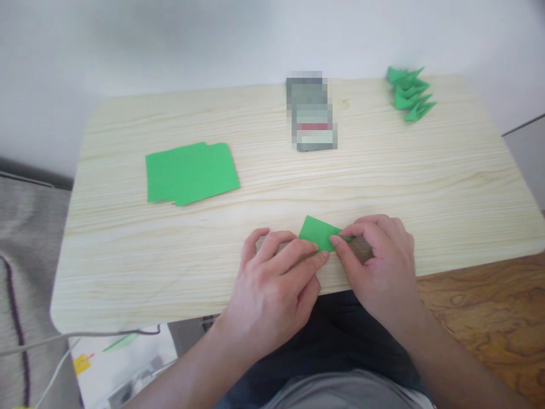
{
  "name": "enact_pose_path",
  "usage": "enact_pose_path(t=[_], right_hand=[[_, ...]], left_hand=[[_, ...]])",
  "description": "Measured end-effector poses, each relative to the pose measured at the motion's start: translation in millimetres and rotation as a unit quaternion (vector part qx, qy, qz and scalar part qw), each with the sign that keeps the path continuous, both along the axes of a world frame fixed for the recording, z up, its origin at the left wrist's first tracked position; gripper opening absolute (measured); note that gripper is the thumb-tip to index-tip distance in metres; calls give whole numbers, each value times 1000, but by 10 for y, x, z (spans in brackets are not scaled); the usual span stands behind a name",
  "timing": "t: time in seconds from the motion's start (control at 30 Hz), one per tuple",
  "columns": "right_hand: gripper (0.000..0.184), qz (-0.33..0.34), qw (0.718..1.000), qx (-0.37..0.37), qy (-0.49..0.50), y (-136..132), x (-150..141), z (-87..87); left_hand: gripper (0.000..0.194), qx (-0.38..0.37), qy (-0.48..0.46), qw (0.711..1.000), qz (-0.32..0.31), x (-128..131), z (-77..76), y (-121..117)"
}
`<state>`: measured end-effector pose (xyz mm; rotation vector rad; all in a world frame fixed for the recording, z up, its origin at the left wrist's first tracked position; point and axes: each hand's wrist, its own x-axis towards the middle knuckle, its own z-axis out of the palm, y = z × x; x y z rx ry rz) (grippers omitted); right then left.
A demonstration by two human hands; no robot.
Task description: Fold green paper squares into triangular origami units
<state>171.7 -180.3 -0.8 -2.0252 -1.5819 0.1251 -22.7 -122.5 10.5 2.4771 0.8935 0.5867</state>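
Observation:
A small folded piece of green paper [317, 232] lies near the front edge of the table, between my two hands. My left hand [279, 272] presses its lower left side, thumb and index fingertips on the paper and the outer fingers bent over the tabletop. At the paper's pointed right end, my right hand [381, 261] pinches the corner between thumb and index finger. My fingers hide the lower edge and part of the right tip.
Loose green sheets [191, 173] lie stacked at the left of the table [255, 187]. A blurred-out phone-like object [313, 113] lies at the back middle. Several folded green paper pieces [411, 94] sit in a row at the back right. A cable [85, 335] runs along the front left edge.

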Motion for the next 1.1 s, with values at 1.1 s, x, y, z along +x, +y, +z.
enact_pose_path(t=[1.1], right_hand=[[13,1,1000,20,21,-3,104,16]], left_hand=[[29,15,11,1000,-23,28,6,-74]])
